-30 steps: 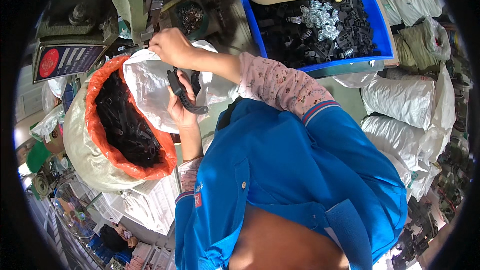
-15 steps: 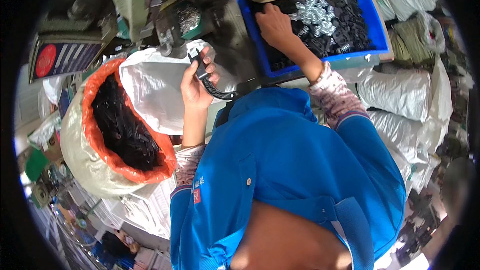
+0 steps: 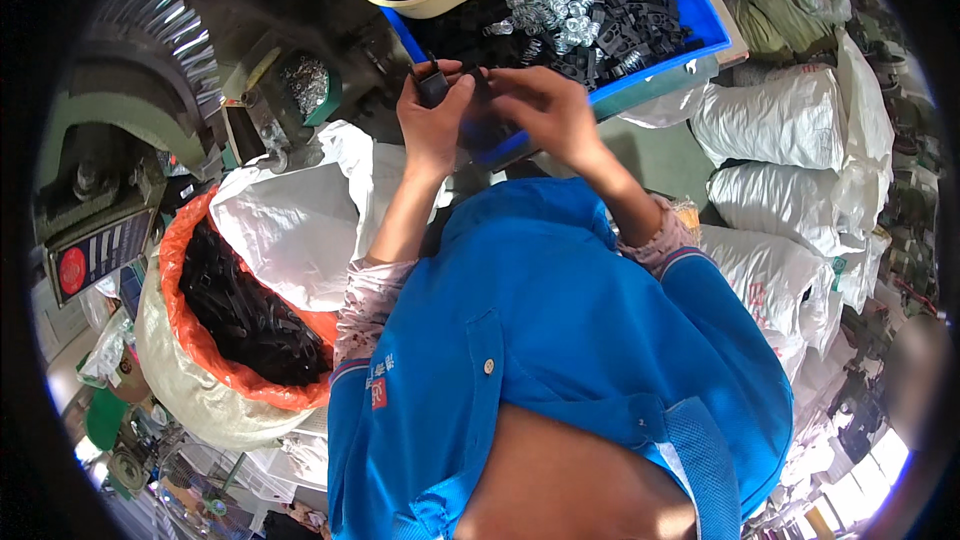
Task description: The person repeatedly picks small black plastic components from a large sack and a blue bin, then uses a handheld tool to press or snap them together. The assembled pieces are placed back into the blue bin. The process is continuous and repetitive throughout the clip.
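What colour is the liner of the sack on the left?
Orange liner, over a pale woven sack; head view.

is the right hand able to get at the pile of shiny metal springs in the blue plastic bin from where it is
Probably yes: the right hand hovers at the blue plastic bin's near edge, and the shiny metal springs lie uncovered just beyond it.

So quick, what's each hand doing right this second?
Left hand: closed on a small black plastic part.
Right hand: fingers curled at the same part; grip cannot be told.
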The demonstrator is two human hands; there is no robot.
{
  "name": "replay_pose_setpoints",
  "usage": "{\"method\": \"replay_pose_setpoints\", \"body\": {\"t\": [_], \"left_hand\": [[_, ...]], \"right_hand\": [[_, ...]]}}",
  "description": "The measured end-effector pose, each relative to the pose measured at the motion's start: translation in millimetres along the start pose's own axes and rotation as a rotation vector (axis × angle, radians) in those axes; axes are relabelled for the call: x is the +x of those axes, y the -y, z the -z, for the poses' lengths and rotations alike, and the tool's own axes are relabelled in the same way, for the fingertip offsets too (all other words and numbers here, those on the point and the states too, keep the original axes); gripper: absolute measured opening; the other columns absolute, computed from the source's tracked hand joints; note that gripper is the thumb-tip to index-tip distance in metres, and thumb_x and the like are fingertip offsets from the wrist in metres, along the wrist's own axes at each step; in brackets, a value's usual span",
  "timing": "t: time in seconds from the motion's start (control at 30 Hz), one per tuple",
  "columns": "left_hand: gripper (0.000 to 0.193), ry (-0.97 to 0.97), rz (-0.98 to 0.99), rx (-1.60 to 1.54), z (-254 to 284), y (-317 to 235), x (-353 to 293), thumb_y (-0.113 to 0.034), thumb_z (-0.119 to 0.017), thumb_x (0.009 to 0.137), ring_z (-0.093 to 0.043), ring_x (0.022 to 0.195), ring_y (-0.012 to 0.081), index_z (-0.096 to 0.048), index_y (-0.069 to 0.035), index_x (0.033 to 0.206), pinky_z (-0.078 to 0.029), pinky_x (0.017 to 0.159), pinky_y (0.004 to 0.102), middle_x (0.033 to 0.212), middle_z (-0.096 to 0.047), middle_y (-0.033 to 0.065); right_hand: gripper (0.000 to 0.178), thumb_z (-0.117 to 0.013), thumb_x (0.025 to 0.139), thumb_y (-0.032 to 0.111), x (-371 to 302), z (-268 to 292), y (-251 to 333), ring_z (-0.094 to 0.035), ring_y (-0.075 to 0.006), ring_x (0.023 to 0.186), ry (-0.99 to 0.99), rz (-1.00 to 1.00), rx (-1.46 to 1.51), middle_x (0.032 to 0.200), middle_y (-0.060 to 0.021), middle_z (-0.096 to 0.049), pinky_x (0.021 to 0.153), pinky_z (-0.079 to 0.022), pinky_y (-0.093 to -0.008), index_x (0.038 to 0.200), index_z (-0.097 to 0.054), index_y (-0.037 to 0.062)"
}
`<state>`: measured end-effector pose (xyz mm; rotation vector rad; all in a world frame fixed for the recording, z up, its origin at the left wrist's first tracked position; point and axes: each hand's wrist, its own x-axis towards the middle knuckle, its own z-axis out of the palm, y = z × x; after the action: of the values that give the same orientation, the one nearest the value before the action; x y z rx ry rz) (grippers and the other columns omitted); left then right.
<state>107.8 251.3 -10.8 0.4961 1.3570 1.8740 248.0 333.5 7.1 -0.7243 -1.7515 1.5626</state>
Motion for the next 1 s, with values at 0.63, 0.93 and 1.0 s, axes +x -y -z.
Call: {"method": "replay_pose_setpoints", "body": {"t": [0.63,0.93,1.0], "left_hand": [[0.035,0.201,0.180,-0.039,-42.2,5.7,10.4,0.003,-0.068,0.083,-0.067,0.095,0.0238,-0.042,-0.003,0.105,-0.061,0.075,0.0377,0.116,-0.062,0.0215],[0.044,0.214,-0.004,0.156,-50.8,9.1,17.1,0.001,-0.077,0.077,-0.068,0.092,0.0233,-0.044,-0.002,0.106,-0.059,0.076,0.0349,0.111,-0.066,0.0196],[0.042,0.175,0.004,0.242,-43.8,9.6,12.8,0.001,-0.077,0.077,-0.069,0.084,0.0224,-0.045,-0.002,0.104,-0.060,0.071,0.0346,0.105,-0.067,0.0175]], "right_hand": [[0.007,-0.069,0.086,0.004,28.9,138.6,-31.3,-0.065,-0.0119,0.073,-0.117,-0.198,-0.140,0.080,-0.0065,-0.069,0.064,-0.052,-0.0270,0.090,-0.066,-0.0009],[0.009,-0.063,0.092,0.006,42.7,90.9,-8.5,-0.066,-0.0157,0.080,0.134,-0.521,0.490,0.091,-0.0096,-0.068,0.073,-0.055,-0.0271,0.095,-0.065,-0.0025],[0.011,-0.063,0.092,0.008,40.8,73.1,-10.3,-0.065,-0.0146,0.080,0.207,-0.534,0.424,0.092,-0.0084,-0.068,0.074,-0.055,-0.0270,0.096,-0.064,-0.0018]]}}
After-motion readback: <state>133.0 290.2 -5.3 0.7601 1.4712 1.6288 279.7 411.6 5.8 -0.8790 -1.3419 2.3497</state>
